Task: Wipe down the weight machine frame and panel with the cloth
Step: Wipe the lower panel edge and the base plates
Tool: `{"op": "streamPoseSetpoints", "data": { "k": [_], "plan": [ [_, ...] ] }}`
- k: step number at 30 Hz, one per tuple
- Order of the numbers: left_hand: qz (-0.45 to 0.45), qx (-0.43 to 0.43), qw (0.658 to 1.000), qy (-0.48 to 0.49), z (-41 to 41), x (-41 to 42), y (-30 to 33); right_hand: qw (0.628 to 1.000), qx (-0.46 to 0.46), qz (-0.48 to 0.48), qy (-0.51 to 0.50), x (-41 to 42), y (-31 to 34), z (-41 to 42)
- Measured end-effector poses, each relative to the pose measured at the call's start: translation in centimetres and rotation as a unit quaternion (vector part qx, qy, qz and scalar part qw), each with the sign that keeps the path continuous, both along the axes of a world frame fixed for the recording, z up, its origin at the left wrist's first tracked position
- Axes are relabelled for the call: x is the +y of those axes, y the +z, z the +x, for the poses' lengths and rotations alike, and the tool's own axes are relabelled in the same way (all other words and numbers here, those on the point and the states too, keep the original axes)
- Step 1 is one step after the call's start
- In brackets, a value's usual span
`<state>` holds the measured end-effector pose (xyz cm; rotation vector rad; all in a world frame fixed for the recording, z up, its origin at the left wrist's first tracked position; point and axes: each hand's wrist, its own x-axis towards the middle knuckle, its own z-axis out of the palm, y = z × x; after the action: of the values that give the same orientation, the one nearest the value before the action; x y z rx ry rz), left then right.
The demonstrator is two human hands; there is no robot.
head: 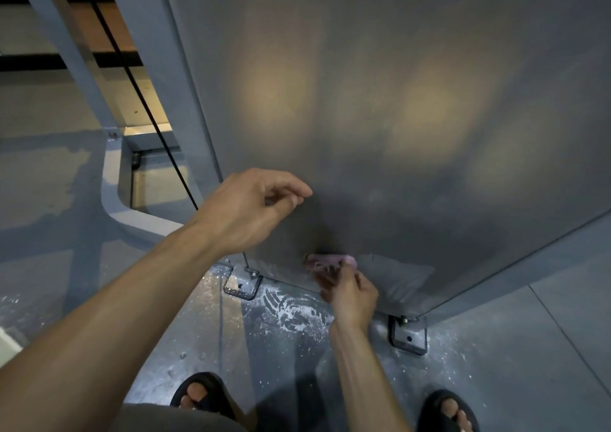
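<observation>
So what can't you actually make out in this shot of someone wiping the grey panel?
- Crumpled pink cloth, head view: mostly covered by the right hand gripping it; its size is unclear.
- Left hand: fingers loosely curled; contact with the large grey metal panel can't be told.
- Panel top: cut off by the upper edge.
- Black sandals: cut off by the lower edge.

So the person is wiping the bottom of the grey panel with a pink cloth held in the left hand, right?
Not quite. The head view shows the pink cloth in the right hand, at the bottom of the grey panel. The left hand holds nothing.
</observation>
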<state>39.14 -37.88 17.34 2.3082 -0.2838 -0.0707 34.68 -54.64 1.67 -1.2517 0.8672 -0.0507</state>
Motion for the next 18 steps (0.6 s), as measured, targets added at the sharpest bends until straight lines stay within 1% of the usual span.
{"op": "streamPoseSetpoints", "data": {
  "k": [2,4,6,9,10,11,12,14,18],
  "plan": [
    [0.002,0.000,1.000,0.003,0.0,-0.3,0.3,0.998,0.066,0.016,-0.010,0.1,-1.9,0.1],
    [0.002,-0.002,1.000,0.005,0.0,-0.6,0.3,0.995,0.094,0.015,-0.003,-0.1,-2.5,0.3],
    [-0.001,0.003,1.000,0.001,0.1,-0.8,0.4,0.998,0.057,0.016,0.003,-0.4,-1.7,0.3],
    [0.000,0.002,1.000,0.001,0.2,-0.8,0.4,0.998,-0.063,0.007,0.003,-1.2,0.9,-0.4],
    [0.000,0.001,1.000,0.002,0.2,-0.9,0.4,0.996,-0.087,-0.002,0.003,-1.5,1.4,-0.5],
    [-0.001,0.001,1.000,0.001,0.3,-1.0,0.4,0.996,-0.093,-0.012,0.002,-1.6,1.7,-0.5],
    [-0.004,0.004,1.000,-0.002,0.2,-1.1,0.4,0.996,-0.081,-0.022,0.003,-1.6,1.5,-0.4],
    [-0.009,0.011,1.000,-0.013,0.1,-1.4,0.4,0.999,-0.026,-0.023,0.003,-1.4,0.1,-0.2],
    [-0.013,0.013,1.000,-0.022,0.3,-1.8,0.4,0.995,0.100,0.017,0.007,-0.9,-3.0,0.1]
  ]
}}
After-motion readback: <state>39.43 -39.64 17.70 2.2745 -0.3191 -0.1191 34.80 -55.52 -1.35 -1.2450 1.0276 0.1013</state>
